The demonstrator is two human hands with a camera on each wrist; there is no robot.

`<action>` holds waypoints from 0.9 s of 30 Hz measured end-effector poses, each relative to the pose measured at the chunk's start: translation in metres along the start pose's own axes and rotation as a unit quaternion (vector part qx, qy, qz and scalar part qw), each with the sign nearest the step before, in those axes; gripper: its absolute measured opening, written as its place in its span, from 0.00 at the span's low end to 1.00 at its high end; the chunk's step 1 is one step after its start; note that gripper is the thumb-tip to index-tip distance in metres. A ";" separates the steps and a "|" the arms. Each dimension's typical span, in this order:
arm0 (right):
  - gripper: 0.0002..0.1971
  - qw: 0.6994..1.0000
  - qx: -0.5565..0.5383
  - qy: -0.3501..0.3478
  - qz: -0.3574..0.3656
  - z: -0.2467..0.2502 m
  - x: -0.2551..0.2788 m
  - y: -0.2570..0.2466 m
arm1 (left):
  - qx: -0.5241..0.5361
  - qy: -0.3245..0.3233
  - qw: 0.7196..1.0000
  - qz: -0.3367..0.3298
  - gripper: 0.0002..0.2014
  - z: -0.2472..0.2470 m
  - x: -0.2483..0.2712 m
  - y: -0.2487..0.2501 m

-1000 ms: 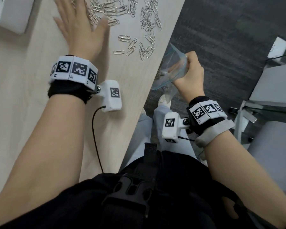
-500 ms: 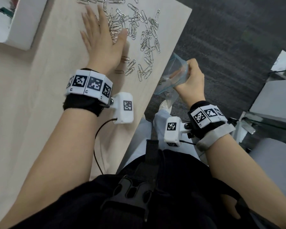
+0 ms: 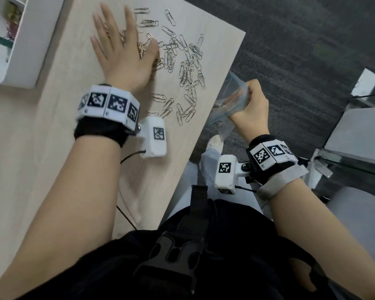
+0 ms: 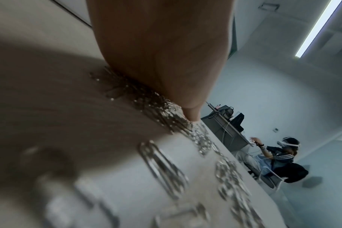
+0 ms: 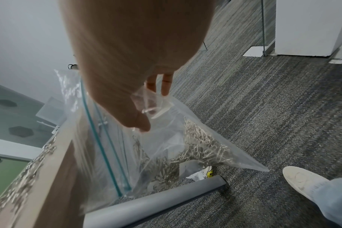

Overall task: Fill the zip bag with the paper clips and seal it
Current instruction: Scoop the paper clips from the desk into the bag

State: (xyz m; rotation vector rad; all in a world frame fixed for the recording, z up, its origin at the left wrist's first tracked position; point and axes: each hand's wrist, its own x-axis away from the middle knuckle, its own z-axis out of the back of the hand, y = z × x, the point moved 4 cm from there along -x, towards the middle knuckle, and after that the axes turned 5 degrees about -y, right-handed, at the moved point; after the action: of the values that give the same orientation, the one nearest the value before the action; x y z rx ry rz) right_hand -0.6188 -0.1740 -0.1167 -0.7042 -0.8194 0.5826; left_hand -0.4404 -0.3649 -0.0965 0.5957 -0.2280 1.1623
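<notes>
Your wrists each carry a black band [image 3: 100, 131] ringed with white marker blocks [image 3: 109, 103], plus a cabled white camera pod [image 3: 155, 137]. Black top, buckled strap [image 3: 171, 254] at lower centre; pale trousers [image 5: 334, 199], white shoe [image 5: 303, 180].

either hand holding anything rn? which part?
Right hand pinches the zip bag near its open top edge. Left hand lies flat on paper clips, holding nothing.

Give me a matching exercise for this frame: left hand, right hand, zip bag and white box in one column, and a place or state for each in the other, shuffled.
Things:
1. left hand
2. right hand
3. zip bag
4. white box

States:
A. open-mouthed, hanging beside the table edge, some paper clips inside
B. standing at the table's far left
C. flat on the loose clips
D. gripping the bag's top

Pairs: 1-C, 2-D, 3-A, 4-B
</notes>
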 end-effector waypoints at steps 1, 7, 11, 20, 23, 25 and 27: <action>0.17 1.000 -0.003 0.001 0.000 0.000 0.000 -0.001 | 0.003 -0.017 1.000 -0.007 0.35 -0.005 0.006 0.003; 0.16 1.000 0.014 0.007 0.005 -0.002 -0.003 0.000 | 0.038 0.103 0.992 -0.063 0.28 -0.001 0.012 0.025; 0.18 1.000 0.020 0.010 0.007 0.000 -0.003 0.001 | 0.024 0.164 0.985 -0.049 0.25 0.010 -0.007 0.036; 0.20 1.000 0.017 0.017 -0.005 0.001 -0.005 0.005 | 0.019 0.155 0.987 -0.048 0.12 0.002 0.004 0.040; 0.16 1.000 0.002 0.008 -0.004 0.000 -0.004 0.005 | -0.008 0.133 0.991 -0.026 0.13 -0.003 0.017 0.042; 0.16 1.000 -0.002 0.003 -0.002 -0.001 -0.004 0.004 | 0.005 0.141 0.989 -0.035 0.13 -0.002 0.020 0.046; 0.16 1.000 -0.002 0.002 0.000 0.000 -0.004 0.004 | 0.035 0.159 0.984 -0.069 0.13 0.000 0.017 0.055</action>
State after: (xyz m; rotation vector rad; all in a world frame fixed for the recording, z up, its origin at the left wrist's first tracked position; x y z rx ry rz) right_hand -0.6222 -0.1742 -0.1212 -0.7079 -0.8171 0.5797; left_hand -0.4832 -0.3367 -0.0708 0.4700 0.1263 1.1159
